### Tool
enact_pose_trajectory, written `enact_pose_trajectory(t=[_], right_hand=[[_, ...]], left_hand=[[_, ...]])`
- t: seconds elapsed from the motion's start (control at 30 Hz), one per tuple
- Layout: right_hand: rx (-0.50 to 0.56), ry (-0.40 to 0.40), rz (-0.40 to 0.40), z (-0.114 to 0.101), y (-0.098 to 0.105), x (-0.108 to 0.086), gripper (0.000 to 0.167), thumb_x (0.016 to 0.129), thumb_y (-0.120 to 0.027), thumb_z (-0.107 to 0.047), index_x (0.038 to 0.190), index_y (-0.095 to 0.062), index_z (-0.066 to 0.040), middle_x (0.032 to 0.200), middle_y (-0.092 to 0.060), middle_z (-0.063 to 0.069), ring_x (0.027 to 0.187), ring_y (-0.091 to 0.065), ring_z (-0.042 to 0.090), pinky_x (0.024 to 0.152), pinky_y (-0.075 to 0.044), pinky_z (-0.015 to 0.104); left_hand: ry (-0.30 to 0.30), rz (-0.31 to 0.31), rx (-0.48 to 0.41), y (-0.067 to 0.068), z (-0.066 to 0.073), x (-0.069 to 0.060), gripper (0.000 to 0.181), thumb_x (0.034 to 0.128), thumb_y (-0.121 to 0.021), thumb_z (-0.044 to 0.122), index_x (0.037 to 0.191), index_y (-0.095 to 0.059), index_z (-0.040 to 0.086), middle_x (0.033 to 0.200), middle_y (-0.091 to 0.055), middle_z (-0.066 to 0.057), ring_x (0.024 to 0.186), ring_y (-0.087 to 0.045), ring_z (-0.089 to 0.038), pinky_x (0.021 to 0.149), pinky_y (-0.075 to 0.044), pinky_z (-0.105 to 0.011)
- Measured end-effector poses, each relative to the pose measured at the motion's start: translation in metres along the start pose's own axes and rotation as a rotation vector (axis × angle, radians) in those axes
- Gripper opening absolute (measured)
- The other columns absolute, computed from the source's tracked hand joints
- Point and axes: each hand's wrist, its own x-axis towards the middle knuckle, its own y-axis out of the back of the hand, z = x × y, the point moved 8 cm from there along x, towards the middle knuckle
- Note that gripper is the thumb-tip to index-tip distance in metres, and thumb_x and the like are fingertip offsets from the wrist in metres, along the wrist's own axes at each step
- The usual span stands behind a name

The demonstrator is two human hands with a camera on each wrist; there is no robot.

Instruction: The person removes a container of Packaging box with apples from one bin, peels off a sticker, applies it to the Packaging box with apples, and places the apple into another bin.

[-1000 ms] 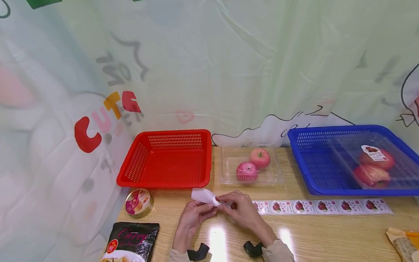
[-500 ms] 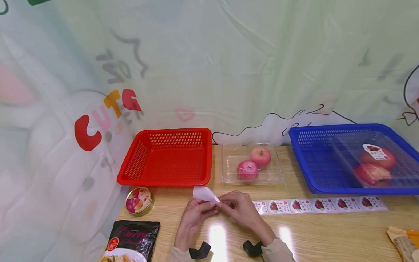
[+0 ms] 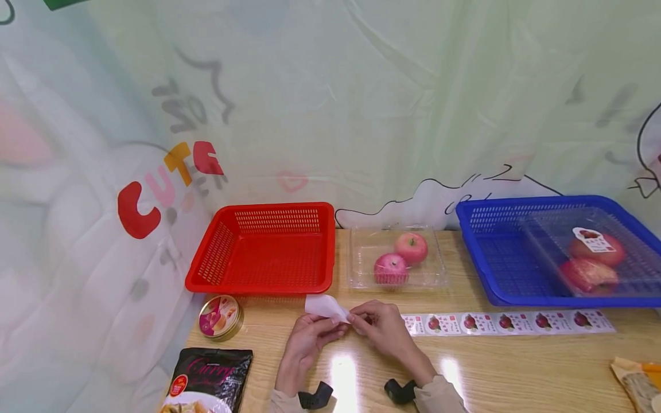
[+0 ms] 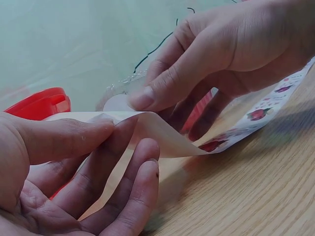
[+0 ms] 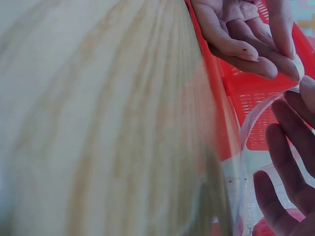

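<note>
A strip of printed fruit stickers point(image 3: 506, 323) runs across the wood table, its white end point(image 3: 317, 306) bent up at the hands. My left hand point(image 3: 304, 341) pinches the white backing between thumb and index finger, the other fingers loosely curled beneath. Just to its right, my right hand point(image 3: 384, 330) pinches a small white rounded piece point(image 4: 118, 102) under its thumb, at the strip's bend. How much of that piece is loose from the backing is hidden by the fingers. In the right wrist view, the strip point(image 5: 253, 115) curves between both hands.
Behind the hands stand a red basket point(image 3: 258, 288) and a clear box point(image 3: 361, 269) with two apples point(image 3: 391, 269). A blue basket point(image 3: 475, 269) holds a labelled clear box point(image 3: 547, 229) with apples. Left are a round tin point(image 3: 219, 317) and a black curry packet point(image 3: 212, 373); right, a brown packet point(image 3: 637, 384).
The printed face seen at my fingertips a second ago has turned from sight. My right fingertips have shifted slightly right. The strip slid a little left, then slightly back right.
</note>
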Motion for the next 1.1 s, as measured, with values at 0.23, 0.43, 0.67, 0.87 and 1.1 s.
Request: enact_pose_trajectory(t=[0.23,0.43,0.67,0.87,1.1], right_hand=[[-0.06,-0.015,0.048,0.002,0.002,0.0,0.009,0.088,-0.085,-0.009,0.085,-0.08,-0.016,0.082,-0.075,-0.004,0.072,-0.06,-0.003,0.064,-0.052,0.021],[-0.208,-0.039,0.069,0.0,0.006,0.001,0.013,0.086,-0.088,-0.013,0.083,-0.078,-0.02,0.081,-0.073,-0.008,0.07,-0.054,-0.002,0.063,-0.047,0.021],[-0.346,0.061,0.152,-0.011,0.014,0.0,0.014,0.083,-0.091,-0.013,0.083,-0.077,-0.017,0.08,-0.074,-0.005,0.068,-0.057,0.0,0.061,-0.048,0.023],[-0.443,0.132,0.229,-0.018,0.02,-0.001,0.015,0.081,-0.091,-0.01,0.083,-0.077,-0.015,0.08,-0.076,-0.002,0.069,-0.07,0.012,0.059,-0.053,0.028],[-0.494,0.188,0.293,-0.027,0.026,-0.001,0.014,0.081,-0.091,-0.011,0.085,-0.078,-0.013,0.077,-0.076,-0.002,0.064,-0.07,0.012,0.055,-0.052,0.029]], left_hand=[[-0.019,-0.017,0.0,-0.002,0.002,-0.001,0.015,0.0975,-0.063,-0.008,0.107,-0.073,-0.001,0.089,-0.079,-0.006,0.085,-0.079,-0.014,0.082,-0.065,-0.028],[-0.011,0.025,0.041,0.0,0.002,-0.003,0.014,0.0972,-0.067,-0.005,0.11,-0.074,-0.004,0.086,-0.08,-0.006,0.082,-0.079,-0.014,0.078,-0.065,-0.03],[0.004,0.108,0.107,0.004,0.003,-0.004,0.01,0.0969,-0.071,0.002,0.103,-0.075,-0.005,0.085,-0.081,-0.011,0.075,-0.078,-0.013,0.073,-0.065,-0.03],[0.022,0.134,0.149,0.008,0.004,-0.007,0.018,0.0987,-0.071,0.006,0.107,-0.074,-0.01,0.091,-0.081,-0.017,0.075,-0.078,-0.014,0.072,-0.066,-0.032],[0.044,0.146,0.214,0.011,0.007,-0.01,0.029,0.1002,-0.07,0.01,0.113,-0.071,-0.016,0.095,-0.08,-0.021,0.075,-0.079,-0.014,0.071,-0.066,-0.032]])
